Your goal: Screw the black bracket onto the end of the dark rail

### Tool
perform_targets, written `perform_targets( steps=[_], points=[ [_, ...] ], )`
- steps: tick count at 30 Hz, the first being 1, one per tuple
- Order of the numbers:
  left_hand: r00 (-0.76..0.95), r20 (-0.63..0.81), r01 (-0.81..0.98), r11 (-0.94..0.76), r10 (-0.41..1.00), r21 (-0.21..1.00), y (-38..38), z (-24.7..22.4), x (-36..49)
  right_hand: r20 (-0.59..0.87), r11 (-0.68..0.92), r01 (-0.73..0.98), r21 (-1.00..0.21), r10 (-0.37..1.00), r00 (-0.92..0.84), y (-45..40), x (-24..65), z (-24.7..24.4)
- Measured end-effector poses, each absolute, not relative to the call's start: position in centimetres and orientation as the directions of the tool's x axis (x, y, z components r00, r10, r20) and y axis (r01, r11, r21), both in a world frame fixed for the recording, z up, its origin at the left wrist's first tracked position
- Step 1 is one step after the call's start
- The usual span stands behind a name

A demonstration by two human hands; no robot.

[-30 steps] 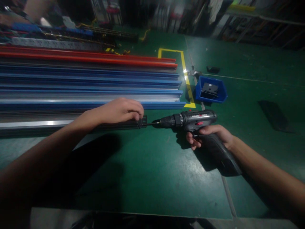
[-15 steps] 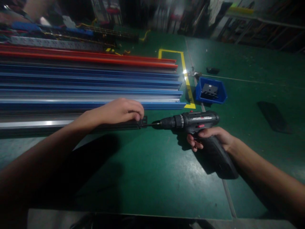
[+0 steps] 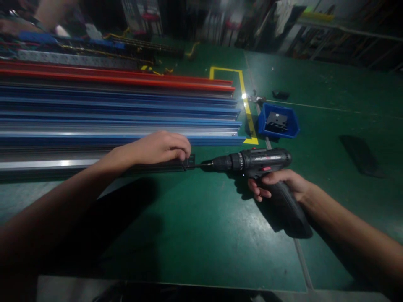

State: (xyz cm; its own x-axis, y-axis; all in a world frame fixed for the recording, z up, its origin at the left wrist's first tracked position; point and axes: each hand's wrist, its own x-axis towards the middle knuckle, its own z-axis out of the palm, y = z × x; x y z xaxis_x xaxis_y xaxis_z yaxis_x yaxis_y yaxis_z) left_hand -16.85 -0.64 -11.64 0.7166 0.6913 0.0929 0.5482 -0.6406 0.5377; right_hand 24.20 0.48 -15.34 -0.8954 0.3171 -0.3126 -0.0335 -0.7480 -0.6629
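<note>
My right hand point(image 3: 283, 184) is wrapped round the grip of a black cordless drill point(image 3: 264, 160), which lies on its side with its chuck pointing left. A long thin bit point(image 3: 203, 165) runs from the chuck to a black slotted end plate point(image 3: 191, 160) at the end of a dark metal rail point(image 3: 151, 167). Over that end, my left hand point(image 3: 166, 147) is closed, thumb and fingers pinching at the plate. The fingers partly hide the plate, and the bit's tip against it is too small to make out.
Blue rails point(image 3: 214, 140) and red rails point(image 3: 201, 79) lie parallel beyond my left hand. A blue bin point(image 3: 294, 126) with black plates stands behind the drill, near yellow tape point(image 3: 244, 88). A dark flat object point(image 3: 360, 155) lies right. Another person's arm point(image 3: 52, 16) shows at upper left.
The drill's body has shifted very slightly right, and a tiny light shows near its trigger. My left hand keeps its place at the plate.
</note>
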Motion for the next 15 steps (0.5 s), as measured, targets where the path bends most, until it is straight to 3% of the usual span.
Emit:
perform_targets(
  steps=[15],
  points=[
    [0.721,0.088,0.538,-0.636,0.687,0.554,-0.62,-11.63,-16.81,-0.282,-0.735,-0.053,-0.676,0.325,-0.903,0.38,24.09,-15.27]
  ],
)
